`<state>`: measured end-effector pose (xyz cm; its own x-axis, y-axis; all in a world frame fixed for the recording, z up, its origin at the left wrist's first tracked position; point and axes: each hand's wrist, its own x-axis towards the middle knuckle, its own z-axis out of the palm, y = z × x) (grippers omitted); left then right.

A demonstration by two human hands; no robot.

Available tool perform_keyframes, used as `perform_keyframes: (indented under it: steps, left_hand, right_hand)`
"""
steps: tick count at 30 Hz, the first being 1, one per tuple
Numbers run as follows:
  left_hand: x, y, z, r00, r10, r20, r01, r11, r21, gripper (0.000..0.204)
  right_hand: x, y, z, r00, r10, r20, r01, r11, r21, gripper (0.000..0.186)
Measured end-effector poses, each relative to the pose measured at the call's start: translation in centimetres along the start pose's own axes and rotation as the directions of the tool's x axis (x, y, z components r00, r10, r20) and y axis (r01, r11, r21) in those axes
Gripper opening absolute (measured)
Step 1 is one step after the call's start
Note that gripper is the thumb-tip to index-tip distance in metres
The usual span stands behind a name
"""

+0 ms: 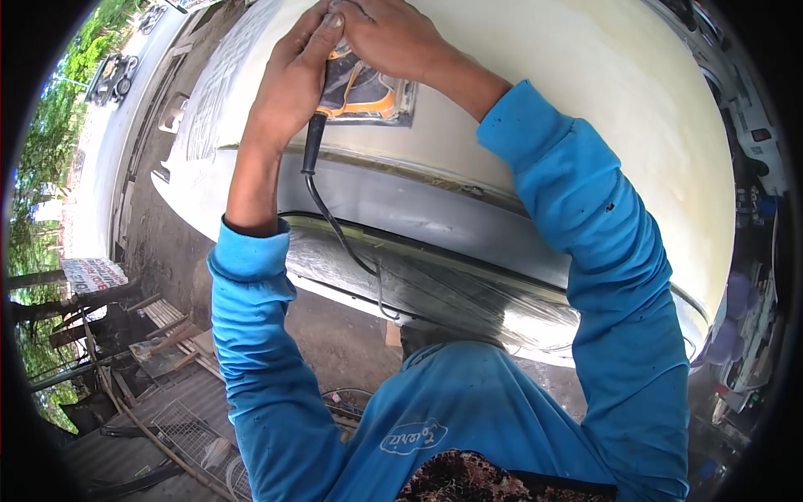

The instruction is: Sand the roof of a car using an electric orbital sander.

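An orange-and-black electric sander (361, 94) rests on the cream roof (552, 109) of a vehicle, close to the roof's near edge. My left hand (291, 88) grips it along its left side, thumb pointing up over the top. Over its far right part lies my right hand (393, 38), closed round the body and meeting the left one. Much of the sander is hidden under both hands. A flat rectangular pad shows at its base. From its near end a black cord (335, 222) hangs down past the side window.
Clear plastic film covers the side window (435, 284) below the roof edge. Wooden slats and wire mesh (192, 435) lie on the ground at lower left. A road with a motorbike (113, 79) runs along the far left. Another white vehicle (757, 138) stands at right.
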<state>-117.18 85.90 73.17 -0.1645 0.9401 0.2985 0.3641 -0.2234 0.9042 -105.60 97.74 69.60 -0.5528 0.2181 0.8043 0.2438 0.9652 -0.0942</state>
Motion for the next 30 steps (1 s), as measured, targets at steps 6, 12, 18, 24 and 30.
perform_keyframes:
  steps: [6,12,18,24,30]
  left_hand:
    - [-0.5,1.7,3.1,0.998,0.004,0.059,-0.001,0.999,-0.051,0.053]
    - [-0.8,4.3,7.4,0.988,0.076,0.136,-0.081,0.996,0.035,0.054]
    - [-1.2,5.6,11.6,0.979,0.079,0.187,-0.081,0.997,0.005,0.053]
    - [-1.6,6.9,15.7,0.961,0.132,0.244,-0.127,0.991,-0.033,0.053]
    - [-2.2,8.0,19.2,0.953,0.163,0.256,-0.167,0.986,-0.008,0.053]
  right_hand:
    - [-2.2,0.4,-3.3,0.999,0.032,0.025,-0.031,0.999,-0.040,0.016]
    - [-5.4,1.2,-7.9,0.970,0.230,0.086,-0.233,0.972,0.034,0.021]
    - [-8.1,1.3,-12.7,0.947,0.321,0.015,-0.321,0.945,0.061,0.026]
    - [-10.6,0.9,-17.9,0.836,0.541,0.095,-0.547,0.804,0.233,0.029]
    - [-12.3,0.2,-22.4,0.722,0.679,0.132,-0.687,0.680,0.257,0.031]
